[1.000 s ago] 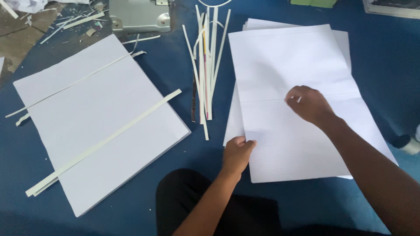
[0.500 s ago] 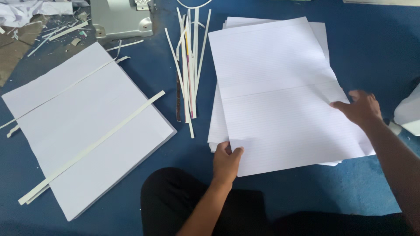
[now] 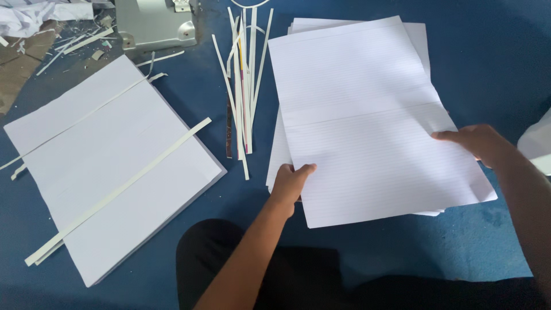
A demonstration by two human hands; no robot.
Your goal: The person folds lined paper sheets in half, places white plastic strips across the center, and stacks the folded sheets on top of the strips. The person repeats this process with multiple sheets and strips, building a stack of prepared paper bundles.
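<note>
Head view: left hand [image 3: 291, 181] pinches the ruled sheet [image 3: 367, 120] atop the right-hand stack [image 3: 422, 40]; right hand [image 3: 479, 143] grips its right edge; uneven pull risks creasing or skewing it.

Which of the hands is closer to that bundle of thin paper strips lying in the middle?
The left hand. It grips the ruled sheet's near-left edge, just beside the strips. The right hand holds the sheet's far right edge, well away.
</note>
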